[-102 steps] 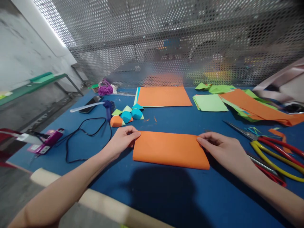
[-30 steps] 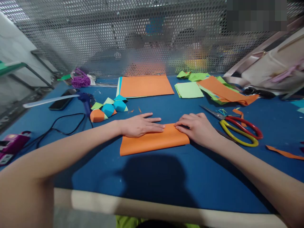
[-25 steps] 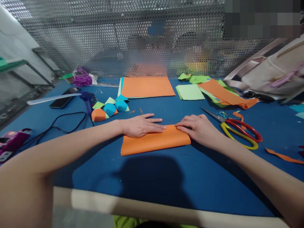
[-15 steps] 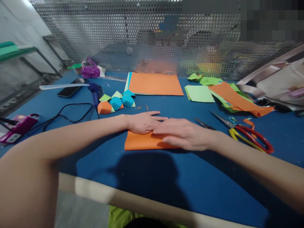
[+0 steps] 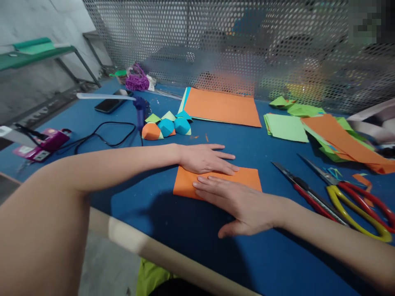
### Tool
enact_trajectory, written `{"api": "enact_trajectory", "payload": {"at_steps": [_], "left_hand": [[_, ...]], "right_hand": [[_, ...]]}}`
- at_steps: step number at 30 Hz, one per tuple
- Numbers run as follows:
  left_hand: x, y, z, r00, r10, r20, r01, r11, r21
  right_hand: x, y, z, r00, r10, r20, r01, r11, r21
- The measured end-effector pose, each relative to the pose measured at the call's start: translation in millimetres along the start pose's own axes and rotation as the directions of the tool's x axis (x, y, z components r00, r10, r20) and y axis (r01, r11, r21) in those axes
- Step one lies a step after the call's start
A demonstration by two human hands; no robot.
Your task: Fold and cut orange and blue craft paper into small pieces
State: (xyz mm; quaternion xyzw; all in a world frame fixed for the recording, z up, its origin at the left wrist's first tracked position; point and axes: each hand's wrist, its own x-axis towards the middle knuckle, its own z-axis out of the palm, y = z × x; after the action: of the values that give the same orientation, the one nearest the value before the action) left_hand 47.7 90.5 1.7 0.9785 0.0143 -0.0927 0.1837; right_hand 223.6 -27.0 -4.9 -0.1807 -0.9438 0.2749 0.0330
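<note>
Beside two scissors [image 5: 336,193] and paper balls [image 5: 166,127], both hands' [image 5: 206,159] [image 5: 243,203] fingers flat, outspread, ungripping on folded orange paper [image 5: 247,177].

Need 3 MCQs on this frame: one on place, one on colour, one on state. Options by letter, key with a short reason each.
1. Where do the scissors lie relative to the folded paper?
A. camera-left of it
B. camera-right of it
C. on top of it

2. What colour is the folded paper under the hands?
A. green
B. teal
C. orange

3. How do the left hand and the right hand meet the paper?
A. both flat, palms down on it
B. both pinching its corners
C. one lifts it off the table

Key: 1 B, the handles sit at the frame's right side; 2 C, its visible surface is orange; 3 A, fingers are stretched out flat across the sheet.
</note>
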Motion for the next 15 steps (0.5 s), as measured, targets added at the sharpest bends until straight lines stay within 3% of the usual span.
{"api": "enact_trajectory", "payload": {"at_steps": [7,15], "left_hand": [[0,-5,2.5,0.999,0.050,-0.015,-0.049,0.998,0.047],[1,-5,3.7,1.000,0.016,-0.017,-0.015,0.999,0.039]], "right_hand": [[4,-7,-1,1.000,0.015,0.024,-0.012,0.993,-0.117],[17,-2,6,0.987,-0.151,-0.055,0.141,0.979,-0.148]]}}
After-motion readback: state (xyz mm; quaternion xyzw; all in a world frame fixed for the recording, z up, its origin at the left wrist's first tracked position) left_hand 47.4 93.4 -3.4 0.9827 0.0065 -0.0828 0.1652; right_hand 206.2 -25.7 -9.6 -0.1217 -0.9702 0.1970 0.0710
